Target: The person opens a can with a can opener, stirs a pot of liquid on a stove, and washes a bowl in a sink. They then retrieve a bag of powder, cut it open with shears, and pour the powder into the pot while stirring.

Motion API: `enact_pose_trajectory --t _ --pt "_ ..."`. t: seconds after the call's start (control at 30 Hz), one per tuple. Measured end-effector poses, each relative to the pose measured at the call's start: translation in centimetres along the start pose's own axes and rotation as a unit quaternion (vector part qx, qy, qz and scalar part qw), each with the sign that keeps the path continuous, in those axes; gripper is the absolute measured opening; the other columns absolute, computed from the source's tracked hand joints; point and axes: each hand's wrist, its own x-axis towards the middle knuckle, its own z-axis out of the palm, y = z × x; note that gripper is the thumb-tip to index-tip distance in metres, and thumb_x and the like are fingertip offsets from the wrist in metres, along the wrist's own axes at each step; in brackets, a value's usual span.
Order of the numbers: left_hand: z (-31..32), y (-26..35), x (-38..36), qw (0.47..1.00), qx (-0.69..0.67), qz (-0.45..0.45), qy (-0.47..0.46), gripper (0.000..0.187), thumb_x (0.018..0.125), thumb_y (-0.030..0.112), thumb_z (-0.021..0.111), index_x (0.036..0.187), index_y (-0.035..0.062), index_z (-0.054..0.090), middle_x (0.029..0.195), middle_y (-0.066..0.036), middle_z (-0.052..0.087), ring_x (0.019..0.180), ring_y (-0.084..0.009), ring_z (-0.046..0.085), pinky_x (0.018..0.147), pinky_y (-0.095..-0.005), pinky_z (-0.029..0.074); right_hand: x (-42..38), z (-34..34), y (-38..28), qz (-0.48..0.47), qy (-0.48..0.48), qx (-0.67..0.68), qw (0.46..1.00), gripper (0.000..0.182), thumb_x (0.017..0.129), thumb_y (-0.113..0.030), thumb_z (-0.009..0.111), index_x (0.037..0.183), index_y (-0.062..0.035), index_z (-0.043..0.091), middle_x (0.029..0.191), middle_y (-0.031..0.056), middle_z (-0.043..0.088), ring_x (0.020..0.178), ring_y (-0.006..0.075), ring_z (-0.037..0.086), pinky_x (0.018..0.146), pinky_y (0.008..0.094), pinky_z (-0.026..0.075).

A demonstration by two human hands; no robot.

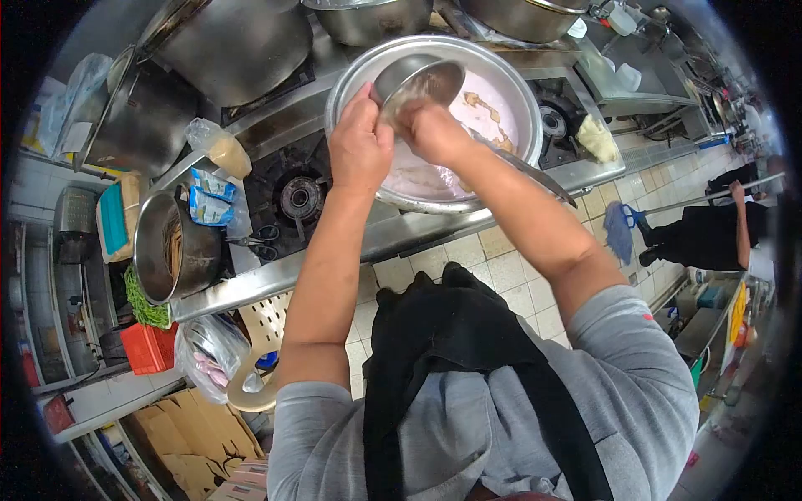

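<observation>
My left hand (362,140) grips the rim of a metal bowl (443,77), which is tilted over a large round pot (526,113). The fingers of my right hand (430,129) are curled at the bowl's lower edge and partly inside it; what they hold, if anything, is blurred. Pale, milky liquid (501,100) with brownish pieces on it shows in the pot. A long dark handle (543,179) leans across the pot's near right rim, partly behind my right forearm.
Burners (299,197) lie left of the pot, with scissors (266,242), blue packets (211,198) and a metal pot (159,259) beyond. Large pots stand behind. A cloth (596,138) lies on the stove's right edge. Another person (710,234) holds a mop (619,230) at the right.
</observation>
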Motion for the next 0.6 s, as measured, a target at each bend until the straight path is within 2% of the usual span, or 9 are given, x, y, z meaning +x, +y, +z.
enact_pose_trajectory --t 0.07,0.17,0.23,0.3,0.37,0.4,0.43,0.53,0.6 --pt "-0.5 -1.2 -0.4 0.999 0.039 0.002 0.023 0.007 0.078 0.002 0.055 0.085 0.0005 0.056 0.125 -0.021 0.06 0.102 -0.0357 0.062 0.085 -0.0389 0.05 -0.4 -0.9 0.5 0.012 -0.264 -0.088 0.96 0.015 0.075 -0.005 0.057 0.082 -0.0002 0.07 0.092 0.0238 0.067 0.089 0.037 0.065 0.079 0.0435 0.052" --pt "-1.9 -2.9 0.0 0.994 0.096 0.01 0.053 0.008 0.077 0.003 0.056 0.076 0.0012 0.048 0.128 -0.021 0.057 0.105 -0.0369 0.061 0.086 -0.0417 0.05 0.0 -4.7 1.4 -0.002 -0.167 -0.076 0.983 0.015 0.076 -0.007 0.057 0.082 -0.0035 0.071 0.087 0.0205 0.068 0.085 0.0368 0.066 0.077 0.0426 0.052" --pt "-3.1 -3.2 0.1 0.991 0.088 0.014 0.098 0.011 0.077 0.004 0.057 0.074 0.0 0.047 0.128 -0.022 0.057 0.104 -0.0375 0.061 0.084 -0.0409 0.051 0.3 -8.1 -0.6 0.082 0.004 0.086 0.993 0.008 0.081 -0.005 0.061 0.083 -0.002 0.069 0.075 0.0147 0.064 0.073 0.0346 0.063 0.071 0.0396 0.051" --pt "-3.6 -3.8 -0.6 0.992 0.064 -0.01 0.105 0.017 0.076 0.004 0.059 0.071 -0.0007 0.043 0.127 -0.023 0.057 0.096 -0.0381 0.062 0.082 -0.0419 0.05 0.0 -9.0 -2.0 0.171 0.055 0.163 0.97 0.011 0.079 -0.002 0.063 0.088 -0.0035 0.07 0.076 0.015 0.064 0.081 0.0315 0.064 0.077 0.0396 0.049" --pt "-3.5 -5.5 -2.1 0.982 -0.033 -0.166 0.088 0.007 0.078 0.002 0.058 0.08 -0.0014 0.053 0.116 -0.02 0.064 0.081 -0.0291 0.066 0.071 -0.039 0.054 -2.1 -6.7 0.2 0.113 -0.17 -0.028 0.979 0.019 0.078 -0.005 0.06 0.092 -0.007 0.071 0.094 0.0178 0.069 0.09 0.0334 0.066 0.084 0.0439 0.05" --pt "-5.1 -2.5 -2.2 0.929 -0.205 -0.289 0.104 0.019 0.081 0.0 0.058 0.099 -0.0026 0.06 0.097 -0.012 0.064 0.071 -0.0169 0.064 0.059 -0.0309 0.057 -3.6 -6.4 2.0 0.101 -0.255 -0.105 0.956 0.018 0.082 -0.016 0.062 0.097 -0.0083 0.07 0.099 0.0183 0.068 0.095 0.0343 0.065 0.089 0.0429 0.05" --pt "-5.7 -4.3 -3.4 0.919 -0.216 -0.306 0.12 0.034 0.084 -0.002 0.056 0.118 -0.0034 0.057 0.086 -0.005 0.057 0.07 -0.0107 0.062 0.054 -0.0235 0.058 -4.5 -8.1 1.7 0.139 -0.237 -0.153 0.949 0.022 0.083 -0.02 0.062 0.099 -0.0065 0.069 0.101 0.0196 0.067 0.097 0.0349 0.064 0.09 0.0423 0.049" --pt "-10.1 -4.6 -6.5 0.875 -0.231 -0.386 0.178 0.01 0.084 -0.002 0.059 0.087 -0.0032 0.049 0.084 -0.009 0.052 0.066 -0.0155 0.061 0.054 -0.0274 0.06 -7.5 -12.6 0.8 0.228 -0.292 -0.27 0.889 0.041 0.082 -0.03 0.067 0.114 -0.0055 0.062 0.112 0.0221 0.062 0.107 0.0348 0.06 0.089 0.0429 0.048" --pt "-12.1 -6.7 -9.4 0.85 -0.254 -0.404 0.221 0.019 0.086 0.0 0.062 0.08 0.0009 0.043 0.083 -0.009 0.053 0.065 -0.0173 0.061 0.052 -0.0283 0.06 -10.2 -12.9 4.4 0.21 -0.305 -0.235 0.899 0.038 0.083 -0.03 0.066 0.104 0.0004 0.064 0.104 0.0224 0.065 0.098 0.0347 0.063 0.085 0.0422 0.05"
